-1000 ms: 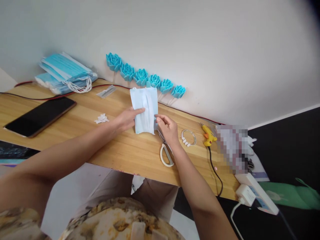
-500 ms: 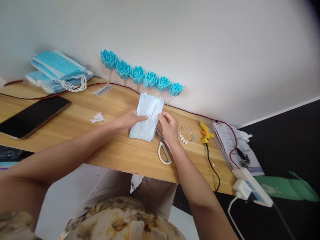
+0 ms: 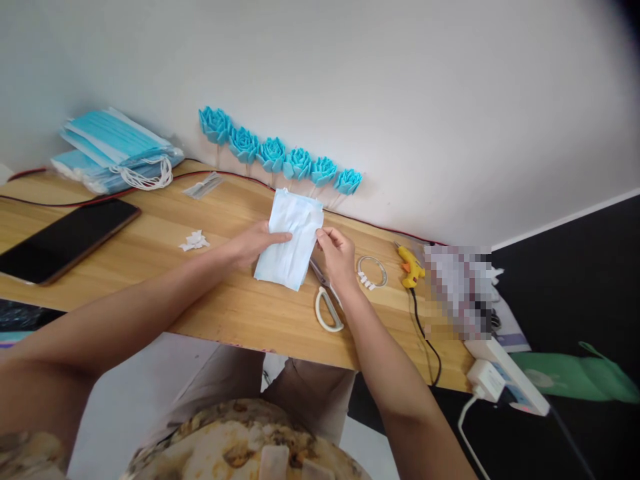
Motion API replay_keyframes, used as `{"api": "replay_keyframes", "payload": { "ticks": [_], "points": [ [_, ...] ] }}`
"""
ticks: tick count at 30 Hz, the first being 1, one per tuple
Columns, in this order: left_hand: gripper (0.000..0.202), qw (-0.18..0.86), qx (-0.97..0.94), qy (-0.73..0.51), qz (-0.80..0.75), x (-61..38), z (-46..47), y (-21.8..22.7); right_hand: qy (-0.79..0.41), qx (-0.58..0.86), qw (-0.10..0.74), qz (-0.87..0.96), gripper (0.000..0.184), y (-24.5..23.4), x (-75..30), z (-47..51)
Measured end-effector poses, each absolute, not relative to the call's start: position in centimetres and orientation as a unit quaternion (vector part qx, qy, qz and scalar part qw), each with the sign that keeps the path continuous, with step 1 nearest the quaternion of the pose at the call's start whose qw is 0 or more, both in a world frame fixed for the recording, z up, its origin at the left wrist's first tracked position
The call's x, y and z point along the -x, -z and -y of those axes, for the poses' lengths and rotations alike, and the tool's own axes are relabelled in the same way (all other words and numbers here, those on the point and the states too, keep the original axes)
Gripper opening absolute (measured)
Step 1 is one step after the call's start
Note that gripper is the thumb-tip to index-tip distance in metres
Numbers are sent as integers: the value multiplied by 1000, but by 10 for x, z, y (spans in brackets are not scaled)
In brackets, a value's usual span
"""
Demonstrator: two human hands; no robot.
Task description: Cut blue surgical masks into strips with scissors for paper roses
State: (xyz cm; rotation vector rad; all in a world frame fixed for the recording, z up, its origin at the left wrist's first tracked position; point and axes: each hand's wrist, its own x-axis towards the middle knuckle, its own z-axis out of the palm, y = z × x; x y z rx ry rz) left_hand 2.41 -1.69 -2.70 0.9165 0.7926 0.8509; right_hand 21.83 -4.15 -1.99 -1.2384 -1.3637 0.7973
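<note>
A pale blue face mask (image 3: 287, 257) is held up just over the wooden table. My left hand (image 3: 256, 243) grips its left side, thumb across the front and fingers behind it. The thumb and forefinger of my right hand (image 3: 337, 250) pinch its right edge. Below my right hand lie scissors (image 3: 329, 310), one pale handle loop in sight and the blades partly hidden. Behind the mask, several blue flowers (image 3: 273, 155) on thin stems lean in a row against the wall.
A stack of blue masks (image 3: 115, 150) and a black phone (image 3: 67, 237) lie at the left. White scraps (image 3: 195, 241) sit left of my hands. Rightward are a tape roll (image 3: 373, 272), a yellow glue gun (image 3: 412, 265) and a power strip (image 3: 510, 373).
The mask's right edge, earlier folded over its front, is now opened out to the right, showing a wider surface. Both hands keep their hold.
</note>
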Motion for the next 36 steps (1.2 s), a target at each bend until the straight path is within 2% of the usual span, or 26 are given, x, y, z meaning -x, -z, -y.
{"api": "replay_keyframes", "payload": {
  "ticks": [6, 10, 12, 14, 16, 18, 22, 36],
  "points": [
    [40, 719, -446, -401, -351, -24, 19, 23, -309, 494, 569, 580, 33, 23, -220, 38],
    [38, 648, -506, -431, -372, -24, 22, 20, -394, 409, 563, 601, 75, 25, -214, 37],
    [36, 601, -543, -449, -376, -23, 23, 17, -424, 401, 531, 614, 69, 27, -213, 38],
    [35, 567, -569, -463, -374, -22, 23, 13, -411, 418, 512, 627, 51, 28, -214, 40],
    [36, 557, -572, -468, -379, -21, 23, 11, -378, 438, 509, 637, 37, 30, -216, 41],
    [41, 562, -558, -461, -399, -21, 20, 11, -363, 446, 507, 643, 33, 31, -217, 41],
    [43, 565, -559, -429, -429, -21, 15, 15, -375, 450, 504, 635, 35, 34, -219, 40],
    [41, 545, -624, -371, -419, -20, 17, 16, -386, 396, 581, 596, 43, 22, -218, 41]
  ]
}}
